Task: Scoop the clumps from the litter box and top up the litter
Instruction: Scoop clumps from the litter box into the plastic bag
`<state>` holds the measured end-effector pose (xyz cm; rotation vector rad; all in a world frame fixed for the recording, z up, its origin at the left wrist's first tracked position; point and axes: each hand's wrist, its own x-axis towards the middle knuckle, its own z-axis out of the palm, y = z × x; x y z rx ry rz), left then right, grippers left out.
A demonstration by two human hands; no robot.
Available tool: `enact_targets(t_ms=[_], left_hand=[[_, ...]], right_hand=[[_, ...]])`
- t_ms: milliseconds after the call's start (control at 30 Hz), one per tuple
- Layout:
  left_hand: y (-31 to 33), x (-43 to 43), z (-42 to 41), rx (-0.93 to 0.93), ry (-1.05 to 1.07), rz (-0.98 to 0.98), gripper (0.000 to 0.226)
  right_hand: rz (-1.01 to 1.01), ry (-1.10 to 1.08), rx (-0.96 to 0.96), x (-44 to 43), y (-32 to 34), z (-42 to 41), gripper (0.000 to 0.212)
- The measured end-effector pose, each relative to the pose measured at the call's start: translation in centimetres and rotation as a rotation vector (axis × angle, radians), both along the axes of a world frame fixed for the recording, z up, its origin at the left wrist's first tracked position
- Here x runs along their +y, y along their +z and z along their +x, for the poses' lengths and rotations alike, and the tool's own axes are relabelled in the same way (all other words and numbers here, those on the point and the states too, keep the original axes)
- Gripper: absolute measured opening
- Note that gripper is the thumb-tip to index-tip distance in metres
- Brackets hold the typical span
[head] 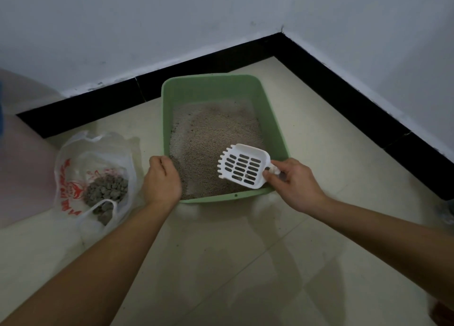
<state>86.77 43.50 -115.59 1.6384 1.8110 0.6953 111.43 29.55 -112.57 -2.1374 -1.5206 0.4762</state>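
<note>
A green litter box point(216, 84) stands on the floor in the room's corner, holding brownish-grey litter point(213, 134). My left hand point(162, 180) grips the box's near left rim. My right hand point(292, 183) holds the handle of a white slotted scoop point(243, 166), which hovers over the near right part of the litter with a few small grains in it. To the left of the box lies an open clear plastic bag point(95, 153) with red print, holding a pile of grey clumps point(105, 190).
White walls with a black skirting board point(344, 80) close off the corner behind and to the right of the box. The floor is pale glossy tile point(233, 264). A pinkish surface point(22, 168) sits at the far left edge.
</note>
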Motion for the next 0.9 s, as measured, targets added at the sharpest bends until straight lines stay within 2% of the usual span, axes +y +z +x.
enact_targets(t_ms=[100,233,333,433,567,733,800,867,900], left_hand=[[0.3,0.7,-1.4,0.13,-0.103,0.037,0.043],[2.9,0.5,-5.7,0.209,-0.191,0.345,0.035],[4.1,0.1,-10.2,0.35,-0.372,0.525,0.033],[3.3,-0.2,-14.8,0.528,-0.486,0.561,0.034],[1.8,-1.1,-18.9,0.621,-0.465,0.577,0.042],[0.8,-1.5,-20.9,0.588,-0.442,0.592,0.043],[0.7,-1.5,-21.3,0.559,-0.457,0.606,0.043],[0.6,-1.5,-21.6,0.534,-0.466,0.605,0.043],[0.5,-1.4,-21.8,0.528,-0.46,0.604,0.043]], right_hand=[[0.007,0.006,-0.024,0.8,0.7,-0.5,0.02],[0.0,0.002,-0.044,3.0,2.1,-2.0,0.024],[0.014,0.004,-0.062,5.7,3.6,-3.8,0.026],[0.069,0.052,-0.024,8.8,5.7,-6.7,0.024],[0.146,0.168,-0.059,13.1,8.4,-12.1,0.028],[0.229,0.383,-0.438,16.6,9.6,-20.0,0.028],[0.294,0.578,-0.784,17.0,8.5,-22.6,0.029],[0.255,0.837,-1.173,16.6,6.7,-24.7,0.03],[0.239,0.918,-1.293,16.5,5.9,-25.3,0.032]])
